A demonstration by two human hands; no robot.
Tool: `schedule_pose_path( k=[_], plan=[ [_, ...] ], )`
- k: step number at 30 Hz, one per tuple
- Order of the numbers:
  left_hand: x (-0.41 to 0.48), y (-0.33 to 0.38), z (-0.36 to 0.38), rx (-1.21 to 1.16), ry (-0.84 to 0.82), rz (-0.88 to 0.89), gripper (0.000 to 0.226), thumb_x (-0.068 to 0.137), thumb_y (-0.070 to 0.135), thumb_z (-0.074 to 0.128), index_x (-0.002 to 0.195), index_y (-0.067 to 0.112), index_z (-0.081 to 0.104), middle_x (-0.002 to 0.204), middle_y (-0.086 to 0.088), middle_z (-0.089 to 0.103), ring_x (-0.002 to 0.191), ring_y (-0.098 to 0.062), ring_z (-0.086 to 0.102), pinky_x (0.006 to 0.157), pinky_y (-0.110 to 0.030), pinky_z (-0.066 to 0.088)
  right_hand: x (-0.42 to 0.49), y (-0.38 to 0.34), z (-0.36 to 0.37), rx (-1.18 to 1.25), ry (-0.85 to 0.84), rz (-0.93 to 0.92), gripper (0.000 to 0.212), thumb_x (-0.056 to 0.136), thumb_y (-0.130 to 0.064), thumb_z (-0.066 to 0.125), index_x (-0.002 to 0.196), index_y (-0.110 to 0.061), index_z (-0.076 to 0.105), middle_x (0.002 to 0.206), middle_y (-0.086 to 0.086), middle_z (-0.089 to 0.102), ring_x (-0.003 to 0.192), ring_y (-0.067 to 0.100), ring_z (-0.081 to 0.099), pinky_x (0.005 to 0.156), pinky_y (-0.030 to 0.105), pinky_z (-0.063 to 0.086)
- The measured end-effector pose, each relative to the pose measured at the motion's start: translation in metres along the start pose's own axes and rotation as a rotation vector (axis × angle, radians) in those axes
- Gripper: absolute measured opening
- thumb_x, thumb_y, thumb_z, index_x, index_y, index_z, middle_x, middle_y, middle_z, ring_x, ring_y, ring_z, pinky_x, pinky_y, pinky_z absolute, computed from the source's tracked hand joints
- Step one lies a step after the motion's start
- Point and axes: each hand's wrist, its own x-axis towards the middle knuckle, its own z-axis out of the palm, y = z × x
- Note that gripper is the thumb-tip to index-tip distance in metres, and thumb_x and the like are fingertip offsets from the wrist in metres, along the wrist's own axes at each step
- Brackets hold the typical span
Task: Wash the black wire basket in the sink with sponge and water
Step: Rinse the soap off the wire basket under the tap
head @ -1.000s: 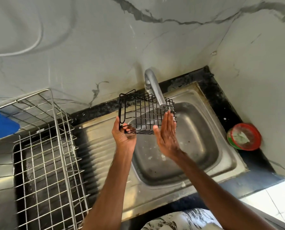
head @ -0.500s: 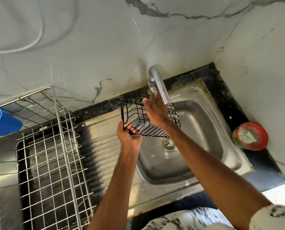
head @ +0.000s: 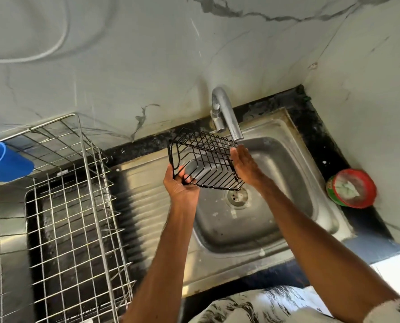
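**Hands.** The left hand (head: 181, 188) grips the near left end of the black wire basket (head: 203, 163), its fingers curled through the wires. The right hand (head: 243, 167) is flat, fingers straight and together, laid against the basket's right end.

**Basket.** It is held tilted in the air above the sink (head: 294, 194), just under the spout of the faucet (head: 227, 113) and over the drain (head: 237, 197). No stream of water can be made out at the spout, and neither hand holds a sponge.

**Step in hand.** This appears to be positioning and turning the basket under the tap, either for wetting or for rinsing; scrubbing is not under way.

**Next move.** It likely calls for running water and a sponge. The flat right hand is the free one for either. The left hand must keep a firm hold, since wet wire is apt to slip. A red-rimmed tub (head: 351, 188) on the counter to the right holds something pale; whether it is soap or a sponge cannot be told.

**Writing.** No brand, label or lettering is legible anywhere in view.
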Motion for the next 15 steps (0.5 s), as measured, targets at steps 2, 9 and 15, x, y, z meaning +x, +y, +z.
schedule_pose_path(
  k=[2,9,15],
  plan=[
    [0.0,0.002,0.001,-0.009,0.003,-0.002,0.04,0.099,0.035,0.057,0.064,0.017,0.056,0.047,0.008,0.043,0.04,-0.009,0.032,0.052,-0.023,0.023,-0.014,-0.009,0.001,0.0,-0.006,-0.007,0.075,0.101,-0.066,0.008,0.161,-0.021,0.011,0.169,0.003,0.002,0.156,0.019,-0.002,0.127,0.044,0.006],
    [-0.002,0.006,-0.016,-0.054,-0.035,-0.03,0.05,0.096,0.034,0.06,0.05,0.018,0.053,0.049,0.006,0.038,0.045,-0.012,0.031,0.059,-0.03,0.034,-0.065,0.005,0.016,0.261,0.203,-0.047,0.071,0.103,-0.052,0.044,0.16,-0.02,0.017,0.169,0.002,0.013,0.154,0.016,0.015,0.125,0.039,0.018],
    [-0.012,0.007,-0.022,-0.096,-0.037,-0.003,0.05,0.093,0.034,0.067,0.048,0.016,0.055,0.05,0.003,0.039,0.049,-0.016,0.031,0.081,-0.034,0.043,-0.023,0.018,-0.029,0.978,-0.095,0.374,0.087,0.062,-0.068,0.083,0.13,-0.017,0.064,0.117,0.008,0.069,0.11,0.032,0.06,0.082,0.04,0.049]
  ],
)
